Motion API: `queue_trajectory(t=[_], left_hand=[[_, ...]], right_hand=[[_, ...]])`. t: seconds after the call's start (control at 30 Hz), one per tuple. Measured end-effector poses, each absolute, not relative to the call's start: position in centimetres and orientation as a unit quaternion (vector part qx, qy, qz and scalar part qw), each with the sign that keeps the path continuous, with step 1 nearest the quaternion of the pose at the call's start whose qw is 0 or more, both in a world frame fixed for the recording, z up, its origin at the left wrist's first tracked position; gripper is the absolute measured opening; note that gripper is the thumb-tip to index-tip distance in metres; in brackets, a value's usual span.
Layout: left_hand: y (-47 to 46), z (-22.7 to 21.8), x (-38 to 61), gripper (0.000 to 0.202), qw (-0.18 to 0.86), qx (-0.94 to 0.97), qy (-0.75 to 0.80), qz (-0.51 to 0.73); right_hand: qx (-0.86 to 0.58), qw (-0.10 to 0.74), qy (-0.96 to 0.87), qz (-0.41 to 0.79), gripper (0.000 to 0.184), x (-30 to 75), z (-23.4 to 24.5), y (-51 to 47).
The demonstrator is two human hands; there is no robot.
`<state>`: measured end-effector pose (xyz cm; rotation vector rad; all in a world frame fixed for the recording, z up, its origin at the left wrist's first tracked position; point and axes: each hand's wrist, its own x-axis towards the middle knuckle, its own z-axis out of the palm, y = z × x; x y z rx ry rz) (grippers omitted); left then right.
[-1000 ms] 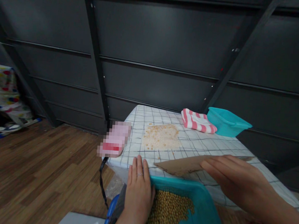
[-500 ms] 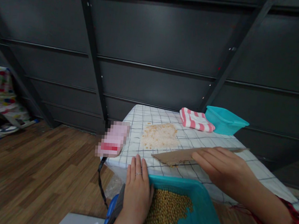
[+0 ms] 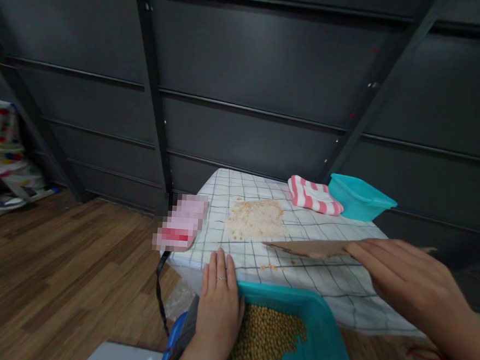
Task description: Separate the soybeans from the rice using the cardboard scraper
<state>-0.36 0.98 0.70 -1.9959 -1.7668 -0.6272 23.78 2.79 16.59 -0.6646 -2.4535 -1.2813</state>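
Note:
My left hand (image 3: 217, 313), a ring on one finger, holds the left side of a teal basin (image 3: 331, 318), with its fingers stretched along the edge and the thumb inside. Soybeans (image 3: 268, 335) cover much of the basin's floor. My right hand (image 3: 406, 271) is closed around a strip of brown cardboard (image 3: 313, 248), held above the checked tablecloth (image 3: 248, 186). Past the cardboard lies a spread of pale grains (image 3: 257, 219) with yellowish beans mixed in. A few loose beans (image 3: 273, 268) rest between cardboard and basin.
A folded pink-and-white striped towel (image 3: 315, 195) and a smaller turquoise tub (image 3: 360, 198) stand at the back right. At the table's left edge is a blurred pink item (image 3: 183, 220) with a black strap (image 3: 159, 284). A dark panelled wall (image 3: 252, 55) rises behind.
My right hand has moved right with the cardboard, away from the basin's edge. Several loose beans now show on the cloth near the basin. My left hand stays in place.

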Motion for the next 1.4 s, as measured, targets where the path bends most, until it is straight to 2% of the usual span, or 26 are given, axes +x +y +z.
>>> queue_trajectory(t=[0.4,0.7,1.03,1.23,1.4], left_hand=[[0.9,0.5,-0.2,0.051,0.197,-0.715,-0.631,-0.228],[1.0,0.2,0.1,0.051,0.248,-0.717,-0.621,-0.196],[1.1,-0.2,0.0,0.051,0.195,-0.711,-0.632,-0.237],[1.1,-0.9,-0.2,0.054,0.186,-0.727,-0.627,-0.212],[1.1,-0.9,-0.3,0.056,0.178,-0.731,-0.632,-0.184]], right_hand=[[-0.24,0.144,-0.864,-0.418,0.031,25.1,15.6,2.8],[-0.26,0.135,-0.845,-0.448,0.034,25.0,15.4,3.5],[-0.265,0.127,-0.853,-0.432,0.032,26.4,15.7,1.3],[-0.306,0.106,-0.835,-0.444,0.034,26.4,14.7,1.8],[-0.325,0.09,-0.857,-0.389,0.035,24.5,14.2,1.8]])
